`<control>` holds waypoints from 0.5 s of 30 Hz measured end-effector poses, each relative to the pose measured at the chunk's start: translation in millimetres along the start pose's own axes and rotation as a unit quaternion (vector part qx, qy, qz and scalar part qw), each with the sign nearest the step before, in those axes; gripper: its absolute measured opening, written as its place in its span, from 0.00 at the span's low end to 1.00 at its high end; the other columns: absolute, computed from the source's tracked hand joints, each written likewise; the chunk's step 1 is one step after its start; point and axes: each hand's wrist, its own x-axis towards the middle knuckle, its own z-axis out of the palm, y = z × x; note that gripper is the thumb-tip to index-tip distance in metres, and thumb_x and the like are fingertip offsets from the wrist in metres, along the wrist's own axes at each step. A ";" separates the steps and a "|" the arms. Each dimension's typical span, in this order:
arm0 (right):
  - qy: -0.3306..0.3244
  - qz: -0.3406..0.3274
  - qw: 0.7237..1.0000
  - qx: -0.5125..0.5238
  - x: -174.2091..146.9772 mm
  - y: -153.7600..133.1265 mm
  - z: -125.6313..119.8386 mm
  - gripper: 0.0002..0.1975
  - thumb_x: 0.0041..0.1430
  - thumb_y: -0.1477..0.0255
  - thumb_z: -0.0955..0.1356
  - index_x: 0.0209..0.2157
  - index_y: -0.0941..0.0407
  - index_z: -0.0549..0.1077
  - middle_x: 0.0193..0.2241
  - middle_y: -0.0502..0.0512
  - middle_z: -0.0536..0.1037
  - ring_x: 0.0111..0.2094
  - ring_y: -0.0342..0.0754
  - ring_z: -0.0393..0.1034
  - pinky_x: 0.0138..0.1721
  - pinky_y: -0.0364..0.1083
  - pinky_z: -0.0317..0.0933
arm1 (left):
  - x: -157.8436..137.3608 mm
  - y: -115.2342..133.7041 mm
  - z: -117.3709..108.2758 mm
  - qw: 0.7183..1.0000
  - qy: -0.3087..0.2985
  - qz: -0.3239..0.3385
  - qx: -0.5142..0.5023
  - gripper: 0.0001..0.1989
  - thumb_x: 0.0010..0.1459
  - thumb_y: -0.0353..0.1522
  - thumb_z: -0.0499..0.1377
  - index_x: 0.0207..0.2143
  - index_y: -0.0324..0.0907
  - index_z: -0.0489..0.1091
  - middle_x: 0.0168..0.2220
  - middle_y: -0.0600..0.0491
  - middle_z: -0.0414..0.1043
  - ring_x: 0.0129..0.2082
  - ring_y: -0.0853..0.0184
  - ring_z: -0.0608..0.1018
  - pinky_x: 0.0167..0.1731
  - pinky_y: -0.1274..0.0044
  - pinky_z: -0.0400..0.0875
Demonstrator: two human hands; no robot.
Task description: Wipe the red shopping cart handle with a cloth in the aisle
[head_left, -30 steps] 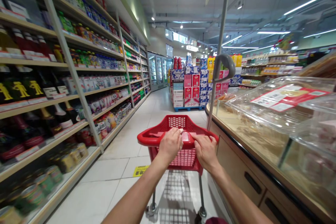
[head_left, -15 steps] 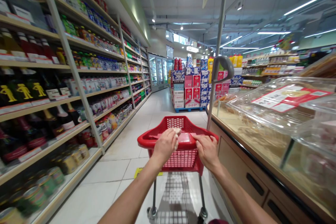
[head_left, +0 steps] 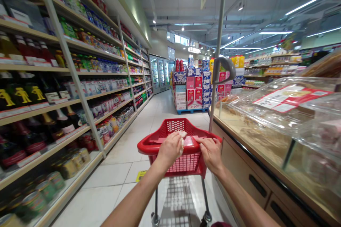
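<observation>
A red plastic shopping cart (head_left: 176,121) stands straight in front of me, with a mesh basket and metal legs. My left hand (head_left: 170,149) is closed on a crumpled whitish cloth or tissue (head_left: 182,134) and presses it against the middle of the cart's red handle (head_left: 145,146). A pinkish panel (head_left: 189,141) lies in the handle's centre, just right of the cloth. My right hand (head_left: 211,152) grips the right end of the handle, its fingers curled over the top. Its fingertips are partly hidden by the bar.
Tall shelves (head_left: 101,95) of bottles and cans line the left. A glass-edged counter (head_left: 247,140) with clear plastic food boxes (head_left: 285,99) runs close on the right, beside a metal pole (head_left: 220,42). Stacked cartons (head_left: 190,92) sit farther ahead on a blue pallet.
My left hand and the cloth have slid slightly right along the handle. My right hand keeps its place on the cart. The whole view has shifted a little.
</observation>
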 end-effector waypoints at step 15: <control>-0.013 -0.003 0.998 -0.067 10.5 60.8 -19.2 0.19 0.58 0.68 0.53 0.38 0.54 0.72 0.41 0.55 0.73 0.48 0.51 0.60 0.49 0.55 0.41 | -30.0 18.7 -19.3 0.984 -0.054 -0.076 0.153 0.10 0.56 0.31 0.47 0.28 0.42 0.66 0.26 0.51 0.70 0.29 0.66 0.71 0.32 0.73 0.67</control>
